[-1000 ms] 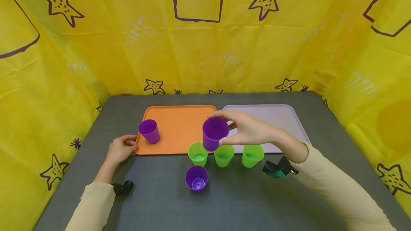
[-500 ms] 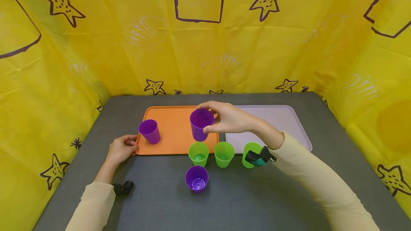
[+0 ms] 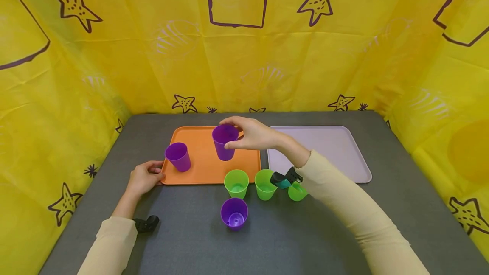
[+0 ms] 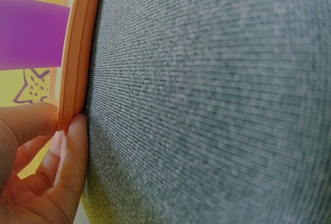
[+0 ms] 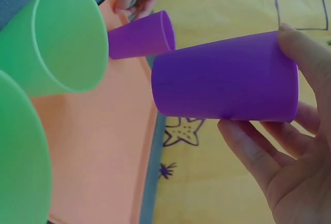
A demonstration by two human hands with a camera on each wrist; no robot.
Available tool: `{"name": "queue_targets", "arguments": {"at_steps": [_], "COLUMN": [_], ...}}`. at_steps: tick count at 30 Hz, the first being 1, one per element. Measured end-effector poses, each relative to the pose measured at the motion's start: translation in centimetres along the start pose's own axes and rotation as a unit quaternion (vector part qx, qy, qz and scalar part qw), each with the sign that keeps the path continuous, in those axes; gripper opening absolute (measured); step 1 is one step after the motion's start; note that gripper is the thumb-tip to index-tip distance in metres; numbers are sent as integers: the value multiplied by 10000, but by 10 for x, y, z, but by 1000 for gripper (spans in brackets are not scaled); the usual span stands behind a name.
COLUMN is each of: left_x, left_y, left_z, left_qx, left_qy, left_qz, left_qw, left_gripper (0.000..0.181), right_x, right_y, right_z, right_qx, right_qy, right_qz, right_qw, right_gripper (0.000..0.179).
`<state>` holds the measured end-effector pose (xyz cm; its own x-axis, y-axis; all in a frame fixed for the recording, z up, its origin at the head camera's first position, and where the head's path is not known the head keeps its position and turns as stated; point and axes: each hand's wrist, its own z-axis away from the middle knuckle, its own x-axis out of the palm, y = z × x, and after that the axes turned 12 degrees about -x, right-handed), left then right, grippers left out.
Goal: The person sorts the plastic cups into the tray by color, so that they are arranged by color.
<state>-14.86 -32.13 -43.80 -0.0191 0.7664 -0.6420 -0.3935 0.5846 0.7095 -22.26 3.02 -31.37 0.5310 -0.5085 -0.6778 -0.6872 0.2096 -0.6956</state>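
In the head view my right hand [image 3: 255, 134] holds a purple cup [image 3: 221, 148] upright above the orange tray [image 3: 204, 171]. The right wrist view shows the thumb and fingers on opposite sides of that cup [image 5: 222, 79], near its rim. My left hand [image 3: 143, 177] pinches the tray's left edge near its front corner; in the left wrist view the thumb lies over the orange rim [image 4: 77, 69] and a finger under it. A second purple cup [image 3: 181, 161] stands at the left end of the tray, close to that hand.
Three green cups, the left [image 3: 237, 188], middle [image 3: 263, 190] and right [image 3: 297, 193], stand in a row before the trays, the right one partly hidden by my wrist camera. Another purple cup [image 3: 234, 215] stands nearer. A lavender tray [image 3: 324, 152] lies to the right.
My right hand has carried the purple cup leftward and farther back, from beside the gap between the trays to over the orange tray. My left hand has stayed in place.
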Motion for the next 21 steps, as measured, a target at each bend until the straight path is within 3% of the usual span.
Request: {"name": "queue_targets", "arguments": {"at_steps": [8, 21], "left_x": [-1, -1], "left_y": [1, -1], "left_z": [1, -1], "left_qx": [-49, -36], "left_qy": [-40, -43], "left_qz": [-74, -79], "left_qw": [10000, 10000], "left_gripper": [47, 47], "right_x": [17, 36], "right_y": [12, 23], "right_z": [-21, -46], "right_qx": [255, 655], "right_qy": [-119, -352], "right_qz": [258, 133], "right_qw": [9993, 9971], "right_gripper": [59, 62]}}
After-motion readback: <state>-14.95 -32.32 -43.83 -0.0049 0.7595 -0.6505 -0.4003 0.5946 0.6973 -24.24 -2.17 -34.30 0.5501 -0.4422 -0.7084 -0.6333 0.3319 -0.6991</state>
